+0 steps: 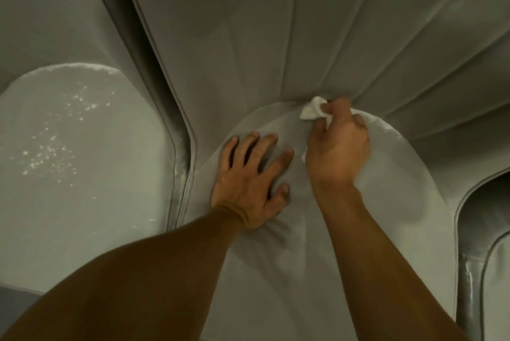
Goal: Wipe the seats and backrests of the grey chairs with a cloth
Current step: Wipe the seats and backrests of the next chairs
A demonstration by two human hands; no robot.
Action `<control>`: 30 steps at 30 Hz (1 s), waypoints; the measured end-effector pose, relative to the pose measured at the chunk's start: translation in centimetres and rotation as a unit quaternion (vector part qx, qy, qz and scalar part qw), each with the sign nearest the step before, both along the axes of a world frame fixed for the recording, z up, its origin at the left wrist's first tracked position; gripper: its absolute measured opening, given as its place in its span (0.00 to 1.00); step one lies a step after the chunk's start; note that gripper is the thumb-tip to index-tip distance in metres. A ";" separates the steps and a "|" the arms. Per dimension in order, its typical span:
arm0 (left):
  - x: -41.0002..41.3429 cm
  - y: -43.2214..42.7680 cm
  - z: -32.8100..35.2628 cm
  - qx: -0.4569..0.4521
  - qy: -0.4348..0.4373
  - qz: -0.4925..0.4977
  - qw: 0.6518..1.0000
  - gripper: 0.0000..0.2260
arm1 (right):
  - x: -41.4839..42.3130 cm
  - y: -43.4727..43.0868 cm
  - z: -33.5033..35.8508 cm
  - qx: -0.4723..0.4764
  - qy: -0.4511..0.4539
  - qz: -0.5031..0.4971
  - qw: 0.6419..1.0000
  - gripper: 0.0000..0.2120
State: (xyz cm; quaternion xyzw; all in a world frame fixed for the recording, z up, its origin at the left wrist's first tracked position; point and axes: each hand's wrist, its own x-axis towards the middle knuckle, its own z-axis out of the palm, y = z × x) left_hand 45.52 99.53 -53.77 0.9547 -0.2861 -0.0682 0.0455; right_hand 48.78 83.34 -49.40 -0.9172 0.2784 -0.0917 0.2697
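Palm of the left hand [249, 180] is laid flat on the grey chair seat [400, 180], fingers spread, nothing held. Just beyond, to its right, a white cloth [313, 110] is gripped by the curled right hand [339, 145] and pressed where the seat meets the ribbed backrest [276, 37]. White specks are noted on the neighbouring seat [69, 147], left.

Left hand [248, 183] flat on middle seat [400, 189]; right hand [338, 147] just right of it, holding cloth [311, 111] at seat's rear edge, below backrest [262, 37]. Second seat [82, 147] lies left.
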 end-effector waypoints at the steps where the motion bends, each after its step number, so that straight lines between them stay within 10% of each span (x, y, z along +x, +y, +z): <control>1: 0.0 0.0 -0.1 -0.003 -0.002 -0.001 1.000 0.27 | 0.4 1.1 0.1 0.015 -0.004 0.014 1.000 0.07; 11: -0.1 -0.3 0.4 0.031 0.007 0.002 0.999 0.28 | -0.4 -0.3 -0.5 -0.120 -0.057 0.240 0.962 0.12; 21: -0.4 -0.3 0.7 0.013 -0.004 0.011 1.000 0.28 | -5.8 -9.0 -0.2 -0.191 0.024 0.051 0.980 0.08; 30: -0.4 -0.3 0.9 0.024 0.004 0.011 1.000 0.29 | -3.3 -4.4 0.3 -0.009 0.016 -0.120 0.993 0.09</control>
